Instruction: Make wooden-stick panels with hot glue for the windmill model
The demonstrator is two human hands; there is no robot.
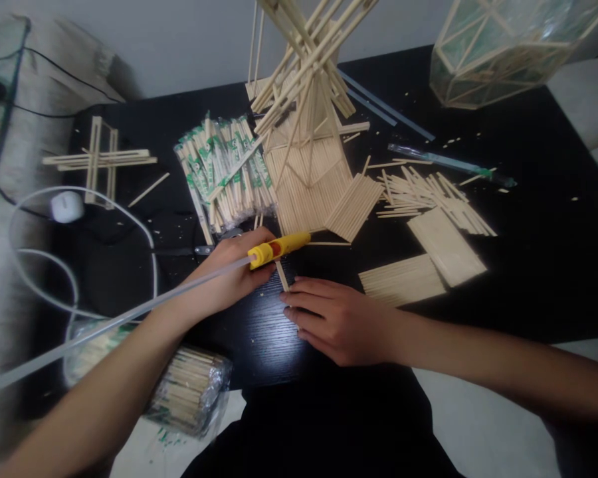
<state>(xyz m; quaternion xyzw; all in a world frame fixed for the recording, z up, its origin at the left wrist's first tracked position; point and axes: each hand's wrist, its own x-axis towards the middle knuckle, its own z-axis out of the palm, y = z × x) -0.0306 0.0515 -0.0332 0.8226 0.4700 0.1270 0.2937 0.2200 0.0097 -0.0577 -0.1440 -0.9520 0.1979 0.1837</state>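
Stick panels (446, 247) formed, right of frame; loose sticks (456, 204) unjoined above. Left fingers (264, 274) wrap yellow tool (295, 242); right fingers (311, 303) slightly spread over wooden stick (282, 275), pinch unclear.

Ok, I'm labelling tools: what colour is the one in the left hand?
The tool is yellow, best seen in the head view.

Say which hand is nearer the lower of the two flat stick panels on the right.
Right. The right hand is just left of and below the panel; the left hand is farther left, at the yellow tool.
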